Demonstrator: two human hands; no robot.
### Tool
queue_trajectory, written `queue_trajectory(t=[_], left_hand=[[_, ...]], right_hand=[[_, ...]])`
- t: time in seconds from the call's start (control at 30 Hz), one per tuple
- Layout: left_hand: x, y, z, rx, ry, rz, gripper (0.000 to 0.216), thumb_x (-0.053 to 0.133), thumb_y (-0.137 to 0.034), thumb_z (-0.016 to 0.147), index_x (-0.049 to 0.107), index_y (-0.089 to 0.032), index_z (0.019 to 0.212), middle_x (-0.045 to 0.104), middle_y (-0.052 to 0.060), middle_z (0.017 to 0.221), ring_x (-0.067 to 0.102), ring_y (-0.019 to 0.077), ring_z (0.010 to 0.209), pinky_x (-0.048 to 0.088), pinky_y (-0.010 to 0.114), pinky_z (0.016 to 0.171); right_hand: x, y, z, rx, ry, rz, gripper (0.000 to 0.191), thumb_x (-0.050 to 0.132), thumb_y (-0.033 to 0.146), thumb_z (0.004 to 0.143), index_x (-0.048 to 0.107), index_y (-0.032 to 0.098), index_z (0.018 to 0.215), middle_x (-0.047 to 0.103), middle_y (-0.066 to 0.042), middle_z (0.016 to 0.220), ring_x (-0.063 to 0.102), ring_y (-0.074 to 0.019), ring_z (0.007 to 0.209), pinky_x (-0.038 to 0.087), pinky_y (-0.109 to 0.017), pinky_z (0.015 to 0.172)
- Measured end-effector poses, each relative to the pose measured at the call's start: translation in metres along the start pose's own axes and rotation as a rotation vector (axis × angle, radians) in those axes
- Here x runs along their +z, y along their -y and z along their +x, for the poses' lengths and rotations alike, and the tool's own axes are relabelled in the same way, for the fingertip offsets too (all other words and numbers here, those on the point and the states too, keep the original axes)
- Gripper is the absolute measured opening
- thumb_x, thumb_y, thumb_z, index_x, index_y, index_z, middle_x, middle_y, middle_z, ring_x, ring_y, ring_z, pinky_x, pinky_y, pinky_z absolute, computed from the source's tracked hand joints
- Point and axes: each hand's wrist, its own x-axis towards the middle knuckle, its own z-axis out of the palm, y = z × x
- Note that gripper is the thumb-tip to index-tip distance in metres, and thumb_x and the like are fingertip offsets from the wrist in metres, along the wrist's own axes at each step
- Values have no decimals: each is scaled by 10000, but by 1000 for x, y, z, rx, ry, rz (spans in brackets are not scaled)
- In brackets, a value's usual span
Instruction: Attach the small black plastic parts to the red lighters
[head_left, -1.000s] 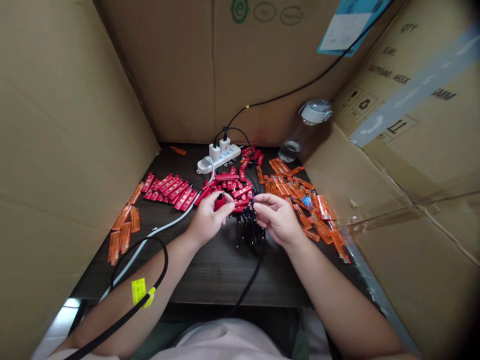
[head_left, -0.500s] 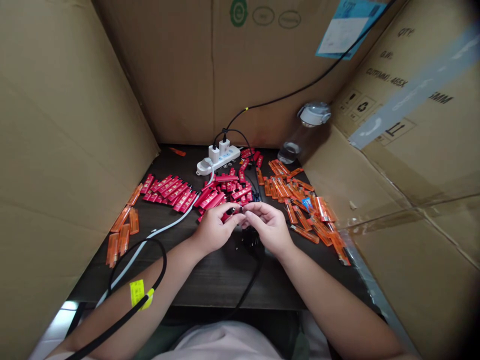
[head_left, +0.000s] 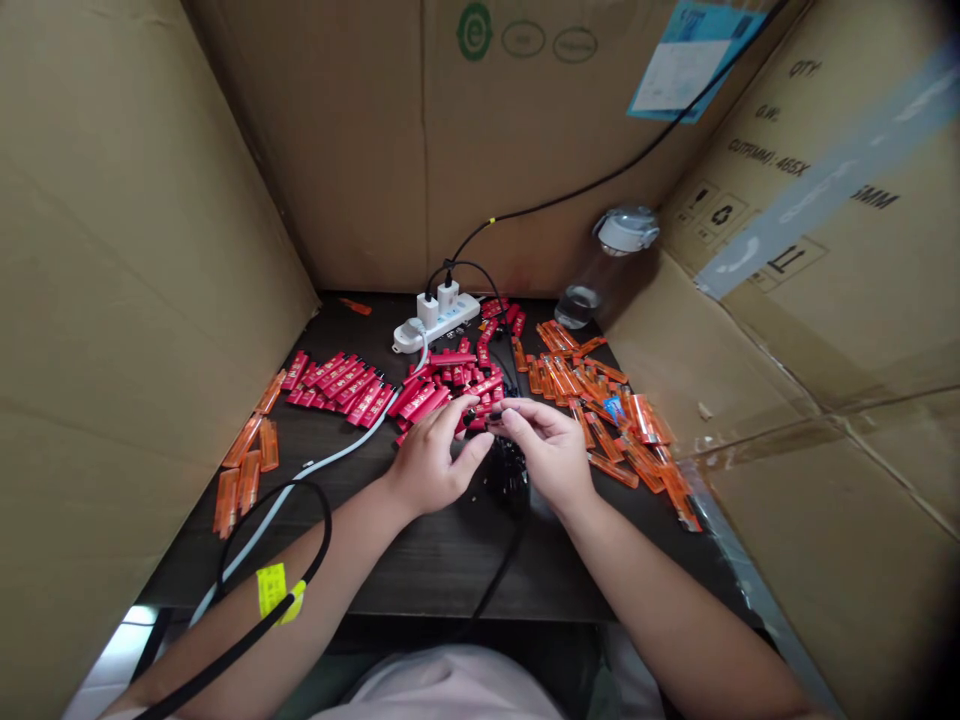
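My left hand (head_left: 439, 455) is over the near edge of a pile of red lighters (head_left: 427, 400), its thumb spread away from the fingers. A small black piece with a shiny spot (head_left: 470, 416) shows by its fingertips; whether the hand touches it is unclear. Opposite it, my right hand (head_left: 553, 452) pinches a small dark part (head_left: 495, 416) between thumb and fingers. Below the fingertips lies a heap of small black parts (head_left: 506, 480), partly covered by the hands. More red lighters with black ends (head_left: 337, 385) lie in a row to the left.
Orange see-through lighters lie in a scattered pile (head_left: 570, 375) on the right and a small group (head_left: 247, 475) on the left. Farther back stand a white power strip (head_left: 442, 325) and a water bottle (head_left: 600, 265). A pale cable (head_left: 337, 452) crosses the table; cardboard walls (head_left: 360, 150) surround it.
My hands have drawn slightly apart. The left thumb has opened away from its fingers, while the right hand has shifted a little to the right, pinching a small dark part.
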Motion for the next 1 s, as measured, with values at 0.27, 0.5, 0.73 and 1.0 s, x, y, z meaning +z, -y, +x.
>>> queue_trajectory(t=[0.27, 0.5, 0.73, 1.0], left_hand=[[9, 9, 3, -30, 9, -23, 301, 473, -239, 912, 561, -125, 1176, 653, 145, 1119, 612, 246, 1068, 498, 413, 933], [12, 9, 1, 20, 6, -23, 263, 527, -165, 883, 588, -119, 1135, 673, 117, 1028, 640, 208, 972, 528, 348, 862], [13, 13, 0, 92, -58, 8, 254, 523, -159, 887, 597, -161, 1130, 699, 99, 1019, 670, 197, 926, 548, 333, 811], [13, 11, 0, 120, -89, -16, 257, 549, -206, 887, 608, -185, 1136, 709, 82, 1042, 675, 195, 963, 551, 325, 843]], right_hand=[[0, 6, 1, -6, -112, 21, 219, 785, 311, 699, 677, 172, 830, 705, -15, 735, 684, -150, 643, 589, -304, 673], [4, 4, -2, 15, -73, 1, 219, 768, 342, 715, 674, 168, 810, 715, -27, 725, 701, -169, 652, 594, -312, 673], [2, -1, -4, -72, 2, -114, 156, 686, 335, 799, 673, 189, 851, 700, -34, 790, 684, -171, 713, 579, -319, 719], [2, -1, -3, -335, 64, -308, 74, 632, 235, 834, 696, 212, 806, 694, -46, 849, 652, -174, 792, 546, -316, 735]])
